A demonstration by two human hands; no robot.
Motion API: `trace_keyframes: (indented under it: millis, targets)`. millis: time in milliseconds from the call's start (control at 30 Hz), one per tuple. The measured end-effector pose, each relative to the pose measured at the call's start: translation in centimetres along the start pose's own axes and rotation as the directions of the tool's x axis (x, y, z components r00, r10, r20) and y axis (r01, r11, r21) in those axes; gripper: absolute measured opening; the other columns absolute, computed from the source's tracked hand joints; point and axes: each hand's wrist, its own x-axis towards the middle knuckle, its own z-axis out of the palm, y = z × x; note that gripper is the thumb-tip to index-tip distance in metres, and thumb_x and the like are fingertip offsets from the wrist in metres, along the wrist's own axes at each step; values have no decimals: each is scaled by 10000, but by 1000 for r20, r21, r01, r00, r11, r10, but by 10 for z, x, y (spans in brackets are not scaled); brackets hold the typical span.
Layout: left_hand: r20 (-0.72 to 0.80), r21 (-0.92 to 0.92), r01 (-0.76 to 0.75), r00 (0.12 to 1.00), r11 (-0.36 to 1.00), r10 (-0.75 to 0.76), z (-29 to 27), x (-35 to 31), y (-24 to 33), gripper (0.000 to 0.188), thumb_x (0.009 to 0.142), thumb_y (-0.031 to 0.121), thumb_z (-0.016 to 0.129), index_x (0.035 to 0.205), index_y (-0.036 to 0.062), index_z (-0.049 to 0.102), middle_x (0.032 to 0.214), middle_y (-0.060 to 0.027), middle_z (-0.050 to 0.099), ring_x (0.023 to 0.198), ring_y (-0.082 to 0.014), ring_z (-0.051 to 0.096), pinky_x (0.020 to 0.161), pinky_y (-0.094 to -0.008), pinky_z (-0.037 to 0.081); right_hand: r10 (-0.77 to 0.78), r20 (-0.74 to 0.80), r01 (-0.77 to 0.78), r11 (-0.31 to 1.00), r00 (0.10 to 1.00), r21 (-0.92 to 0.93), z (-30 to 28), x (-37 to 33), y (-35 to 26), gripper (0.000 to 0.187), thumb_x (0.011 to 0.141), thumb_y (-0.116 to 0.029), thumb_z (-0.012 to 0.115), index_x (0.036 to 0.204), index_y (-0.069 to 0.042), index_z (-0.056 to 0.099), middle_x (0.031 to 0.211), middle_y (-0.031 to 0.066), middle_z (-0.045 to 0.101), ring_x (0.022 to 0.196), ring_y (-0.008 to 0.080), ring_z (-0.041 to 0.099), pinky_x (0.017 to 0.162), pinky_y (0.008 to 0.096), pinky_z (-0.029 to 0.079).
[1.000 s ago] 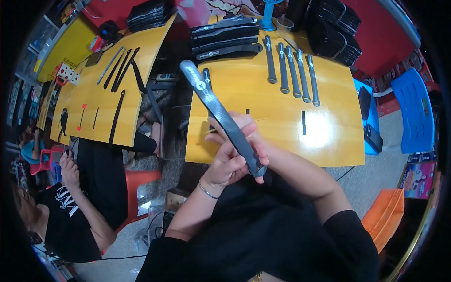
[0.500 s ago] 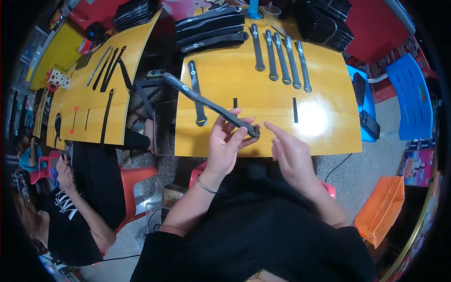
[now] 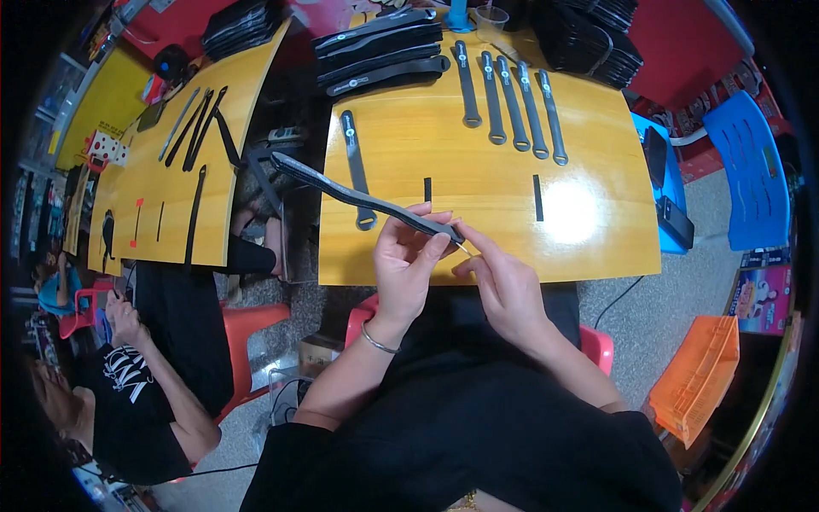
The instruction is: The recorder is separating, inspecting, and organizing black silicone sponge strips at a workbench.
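Note:
In my left hand [image 3: 403, 269] is a long black strap [image 3: 358, 198], pinched between thumb and fingers close to its slotted end. The strap's free length rises to the far left, over the table's left edge. My right hand [image 3: 510, 294] has come to the slotted end, index finger on top and thumb below. The fingers hide most of that end. Beneath the raised strap lies a dark grey strap [image 3: 355, 158] with a slotted end and pale print. Several more grey straps [image 3: 503, 102] lie side by side at the far right of the tabletop.
The yellow table [image 3: 401, 145] bears stacked black straps [image 3: 380, 55], more bundled straps [image 3: 597, 43], a clear cup [image 3: 492, 21] and two short black strips [image 3: 537, 198]. Right of it stand a blue chair [image 3: 751, 171] and an orange crate [image 3: 695, 380]. A seated person [image 3: 136, 401] works at the left table.
My right hand has moved left and its fingers have closed on the strap's slotted end. The strap's far end has swung a little left and down.

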Motion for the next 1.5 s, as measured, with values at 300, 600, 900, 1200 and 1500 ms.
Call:
trace_keyframes:
  millis: [300, 600, 900, 1200, 1500]
  targets:
    - [-7, 78, -72, 997, 994, 72, -1, 0, -4, 334, 836, -44, 601, 1141, 6, 475, 1062, -148, 611, 972, -184, 609, 835, -311, 532, -10, -24, 11, 999, 1000, 37, 3, 1, 6, 448, 868, -8, 493, 1299, -125, 460, 817, 131, 659, 774, 278, 656, 678, 359, 504]
    - [-22, 147, -99, 994, 984, 103, 0, -1, -7, 376, 811, -73, 616, 1158, -12, 486, 1086, -147, 610, 1024, -193, 593, 874, -289, 499, 0, -65, 10, 988, 998, 155, 8, 2, 5, 417, 857, 18, 511, 1251, -121, 515, 851, 150, 663, 778, 274, 668, 678, 339, 515]
    - [0, 199, -97, 995, 975, 99, 2, -4, -9, 529, 798, -86, 626, 1287, -24, 434, 1165, -140, 573, 1020, -165, 585, 844, -258, 516, 65, -152, -17, 954, 986, 298, 16, 5, 9, 295, 855, 19, 542, 1126, -77, 607, 870, 167, 665, 774, 216, 681, 650, 285, 513]
    - [73, 233, -73, 996, 970, 58, 2, -1, -10, 574, 818, -88, 592, 1344, -6, 377, 1191, -154, 555, 1012, -161, 583, 817, -271, 536, 138, -161, -52, 892, 977, 448, 20, 5, 19, 246, 878, 25, 489, 1077, -41, 616, 745, 90, 632, 709, 124, 642, 615, 230, 470]
    - [154, 267, -40, 988, 963, -2, -4, 4, -12, 531, 818, -96, 570, 1319, 1, 424, 1254, -148, 516, 1042, -164, 577, 856, -263, 507, 178, -104, -92, 829, 979, 551, 14, 6, 18, 227, 899, 23, 460, 1089, -11, 578, 743, 30, 572, 724, 98, 576, 666, 218, 458]
